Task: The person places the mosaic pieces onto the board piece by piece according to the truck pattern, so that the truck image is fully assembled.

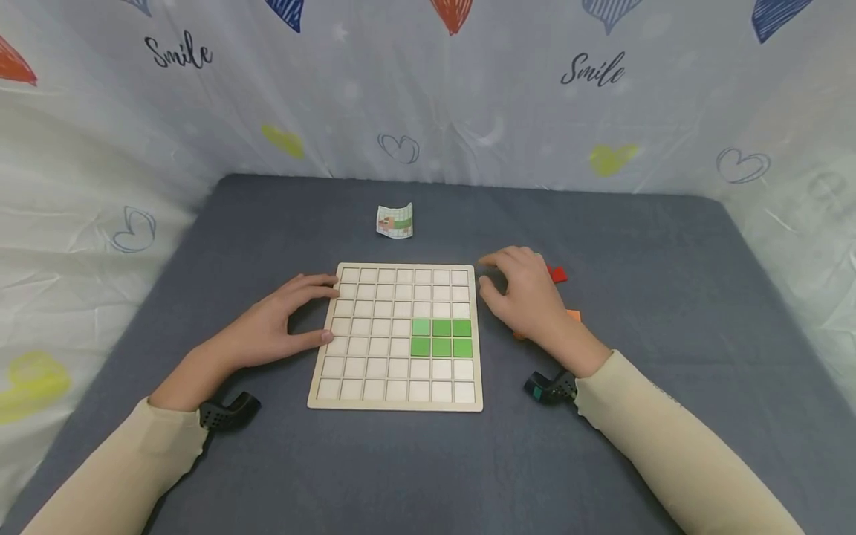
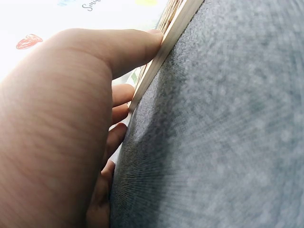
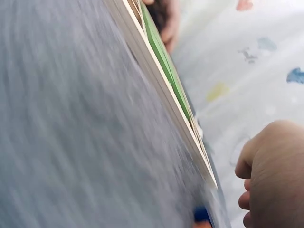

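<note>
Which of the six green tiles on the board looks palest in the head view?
The leftmost tile of the upper green row, on the side toward the left hand; it looks a lighter green than the other five tiles.

1. A small curtained-off tabletop booth; whether it stands in a home, lab or studio cannot be told.
2. Pale, creased sheeting (image 1: 508,96) hangs across the top and down both sides of the frame, printed with "Smile" lettering (image 1: 179,52), hearts (image 1: 613,159) and pointed coloured shapes (image 1: 452,13).
3. A dark grey worktop (image 1: 401,468) spreads through the middle and bottom.
</note>
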Demonstrator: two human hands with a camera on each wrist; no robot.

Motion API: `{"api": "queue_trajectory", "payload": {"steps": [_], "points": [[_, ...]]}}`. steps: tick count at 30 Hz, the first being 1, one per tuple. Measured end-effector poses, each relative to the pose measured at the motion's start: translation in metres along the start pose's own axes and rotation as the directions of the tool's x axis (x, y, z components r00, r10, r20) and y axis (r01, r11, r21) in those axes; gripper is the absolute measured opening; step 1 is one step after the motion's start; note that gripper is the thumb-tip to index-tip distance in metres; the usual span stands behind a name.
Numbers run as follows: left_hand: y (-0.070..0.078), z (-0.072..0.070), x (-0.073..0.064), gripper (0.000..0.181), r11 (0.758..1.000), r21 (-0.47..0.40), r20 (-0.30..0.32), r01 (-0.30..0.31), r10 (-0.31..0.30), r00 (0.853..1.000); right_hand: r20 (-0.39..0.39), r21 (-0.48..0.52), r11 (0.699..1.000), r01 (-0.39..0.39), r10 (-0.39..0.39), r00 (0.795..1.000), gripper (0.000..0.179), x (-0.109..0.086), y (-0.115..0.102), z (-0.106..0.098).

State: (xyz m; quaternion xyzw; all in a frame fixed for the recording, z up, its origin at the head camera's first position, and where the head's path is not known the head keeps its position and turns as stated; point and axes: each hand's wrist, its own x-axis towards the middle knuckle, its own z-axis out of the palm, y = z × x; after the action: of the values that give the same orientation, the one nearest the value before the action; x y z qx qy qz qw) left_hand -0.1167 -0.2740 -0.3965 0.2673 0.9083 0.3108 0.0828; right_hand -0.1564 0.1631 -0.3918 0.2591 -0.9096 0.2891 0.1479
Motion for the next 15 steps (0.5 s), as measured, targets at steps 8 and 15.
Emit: {"api": "queue_trajectory", "payload": {"steps": [8,15], "points": [[0.002,0.0,0.0,0.064,1.0,0.003,-0.001,0.0,0.0,1.0,0.016,-0.055,0.993,-0.108,0.109,0.994,0.033,0.0,0.024,-0.015],[0.0,0.0,0.0,0.064,1.0,0.01,-0.001,-0.003,0.003,1.0,-0.002,-0.091,0.974,-0.205,0.206,0.979,0.036,0.0,0.04,-0.018]]}}
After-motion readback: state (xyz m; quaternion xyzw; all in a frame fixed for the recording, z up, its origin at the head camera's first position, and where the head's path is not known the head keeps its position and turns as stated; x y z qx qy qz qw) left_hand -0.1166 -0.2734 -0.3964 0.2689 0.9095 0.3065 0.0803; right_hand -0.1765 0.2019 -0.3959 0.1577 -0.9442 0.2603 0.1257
